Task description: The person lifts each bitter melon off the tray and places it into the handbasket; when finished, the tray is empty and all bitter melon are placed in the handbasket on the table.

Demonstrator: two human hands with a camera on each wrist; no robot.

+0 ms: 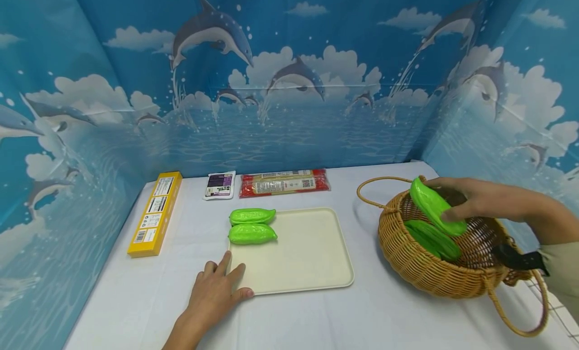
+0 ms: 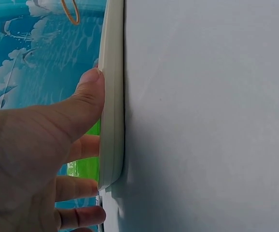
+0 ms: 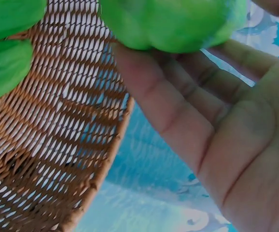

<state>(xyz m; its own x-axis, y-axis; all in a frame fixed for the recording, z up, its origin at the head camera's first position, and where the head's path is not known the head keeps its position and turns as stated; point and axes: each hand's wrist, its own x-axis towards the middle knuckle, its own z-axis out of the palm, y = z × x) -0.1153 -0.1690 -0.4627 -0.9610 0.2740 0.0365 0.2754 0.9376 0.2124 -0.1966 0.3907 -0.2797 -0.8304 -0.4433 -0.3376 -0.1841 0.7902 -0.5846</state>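
My right hand (image 1: pixel 466 199) grips a bright green toy bitter melon (image 1: pixel 431 204) over the wicker basket (image 1: pixel 425 272). Thumb and fingers are on either side of it. Below it, more green bitter melons (image 1: pixel 431 239) lie inside the basket; in the right wrist view two of them (image 3: pixel 6 67) show at the left. My left hand (image 1: pixel 214 289) rests at the near left corner of a cream tray (image 1: pixel 303 254), its fingers spread and thumb on the front rim (image 2: pixel 111 96). Two bitter melons (image 1: pixel 252 234) lie side by side at the tray's far left, their ends over its edge.
Behind the tray lie a red-and-clear packet (image 1: pixel 284 183) and a small purple-and-white pouch (image 1: pixel 219 185). A long yellow box (image 1: pixel 155 214) stands at the left. The basket's looped handles (image 1: pixel 520 325) stick out at its sides. A dolphin-print curtain (image 1: pixel 289 118) encloses the white table (image 1: pixel 190 234).
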